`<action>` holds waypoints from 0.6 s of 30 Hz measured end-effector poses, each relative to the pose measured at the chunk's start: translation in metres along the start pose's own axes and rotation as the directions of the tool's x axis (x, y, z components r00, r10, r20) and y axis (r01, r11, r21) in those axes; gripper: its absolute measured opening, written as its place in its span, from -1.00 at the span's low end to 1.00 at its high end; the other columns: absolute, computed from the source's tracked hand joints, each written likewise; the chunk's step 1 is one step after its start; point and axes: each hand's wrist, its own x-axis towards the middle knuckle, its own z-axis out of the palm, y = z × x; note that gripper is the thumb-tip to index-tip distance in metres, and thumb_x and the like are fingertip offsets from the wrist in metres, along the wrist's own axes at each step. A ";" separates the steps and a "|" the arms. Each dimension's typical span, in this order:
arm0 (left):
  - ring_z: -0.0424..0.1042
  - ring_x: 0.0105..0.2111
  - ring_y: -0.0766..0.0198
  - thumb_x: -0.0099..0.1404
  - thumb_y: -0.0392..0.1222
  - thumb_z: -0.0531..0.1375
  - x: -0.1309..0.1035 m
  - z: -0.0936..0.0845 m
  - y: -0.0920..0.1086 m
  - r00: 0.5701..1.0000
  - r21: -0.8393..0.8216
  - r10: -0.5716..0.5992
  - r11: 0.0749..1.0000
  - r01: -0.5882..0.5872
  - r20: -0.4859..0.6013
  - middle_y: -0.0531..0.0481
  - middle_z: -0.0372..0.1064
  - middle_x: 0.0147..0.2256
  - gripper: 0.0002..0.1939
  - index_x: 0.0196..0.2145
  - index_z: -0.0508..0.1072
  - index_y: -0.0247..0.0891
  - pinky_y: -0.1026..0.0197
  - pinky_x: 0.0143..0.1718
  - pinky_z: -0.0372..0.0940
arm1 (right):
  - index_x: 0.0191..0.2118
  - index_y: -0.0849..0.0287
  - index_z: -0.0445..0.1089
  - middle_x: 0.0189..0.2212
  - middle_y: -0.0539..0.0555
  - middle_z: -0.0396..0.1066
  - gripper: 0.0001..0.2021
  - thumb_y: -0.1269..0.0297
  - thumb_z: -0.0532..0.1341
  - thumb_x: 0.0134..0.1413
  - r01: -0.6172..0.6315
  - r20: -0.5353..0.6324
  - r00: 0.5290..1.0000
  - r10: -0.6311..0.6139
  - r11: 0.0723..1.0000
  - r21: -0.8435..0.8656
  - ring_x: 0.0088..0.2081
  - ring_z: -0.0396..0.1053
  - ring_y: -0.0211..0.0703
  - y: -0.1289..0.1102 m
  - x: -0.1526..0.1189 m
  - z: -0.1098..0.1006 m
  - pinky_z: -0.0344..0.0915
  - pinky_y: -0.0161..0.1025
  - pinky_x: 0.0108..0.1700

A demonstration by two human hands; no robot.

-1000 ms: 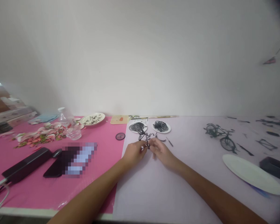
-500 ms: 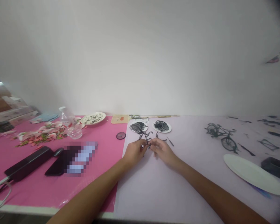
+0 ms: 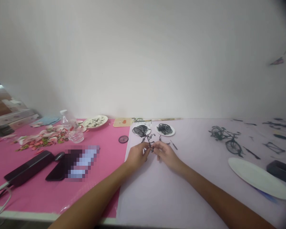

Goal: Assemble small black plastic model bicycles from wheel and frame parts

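Note:
Near the middle of the table, my left hand and my right hand meet at a small black model bicycle, partly built. The fingers of both hands are closed on its lower end, which they partly hide. Its one visible wheel points away from me, in front of a white plate of black parts. Small curved black pieces and a thin knife-like tool lie just beyond my right hand. A loose black wheel lies flat on the pink cover to the left.
Another model bicycle stands at the right, near an oval white plate and scattered black parts. A second plate of black parts sits at the back. Leftward are a plastic bottle, a phone and a black power strip.
Hardly anything differs. Both hands keep hold of the model bicycle in the same place, with only a very slight shift of the fingers and the view.

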 end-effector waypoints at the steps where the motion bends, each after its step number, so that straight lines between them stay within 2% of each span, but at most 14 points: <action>1: 0.37 -0.55 0.36 0.42 -0.12 0.18 0.000 0.000 0.000 1.000 -0.008 0.001 1.000 -0.001 0.003 0.07 0.56 -0.33 -0.85 -0.15 0.53 -0.16 0.29 -0.38 0.20 | -0.13 0.14 0.41 -0.31 0.02 0.41 -0.67 -0.02 0.29 0.19 0.000 0.000 1.000 0.000 1.000 0.000 -0.51 0.32 -0.31 0.000 0.000 0.000 0.26 -0.34 -0.52; 9: 0.37 -0.55 0.35 0.41 -0.13 0.16 0.000 -0.004 0.003 0.999 -0.070 0.008 0.998 -0.006 0.035 0.06 0.54 -0.37 -0.82 -0.13 0.53 -0.18 0.29 -0.41 0.21 | -0.13 0.13 0.41 -0.31 0.02 0.43 -0.68 -0.01 0.30 0.18 -0.010 -0.017 1.000 0.010 1.000 -0.010 -0.52 0.32 -0.31 -0.001 -0.001 0.001 0.26 -0.33 -0.52; 14: 0.40 -0.51 0.35 0.34 -0.19 0.18 -0.002 -0.007 0.006 0.997 -0.075 0.079 0.994 -0.078 0.012 0.02 0.54 -0.33 -0.81 -0.11 0.51 -0.21 0.28 -0.39 0.24 | -0.15 0.14 0.42 -0.30 0.03 0.45 -0.64 -0.05 0.32 0.14 -0.011 -0.027 1.000 0.010 1.000 -0.018 -0.52 0.31 -0.31 0.001 0.001 -0.001 0.27 -0.33 -0.51; 18: 0.42 -0.49 0.33 0.35 -0.06 0.22 -0.002 -0.009 0.008 0.997 -0.122 0.065 0.991 -0.059 0.042 0.01 0.52 -0.35 -0.77 -0.13 0.50 -0.24 0.29 -0.42 0.25 | -0.17 0.16 0.45 -0.33 0.03 0.47 -0.61 -0.08 0.36 0.09 -0.005 -0.041 0.999 0.003 0.999 -0.041 -0.48 0.34 -0.28 0.002 0.002 -0.002 0.32 -0.32 -0.48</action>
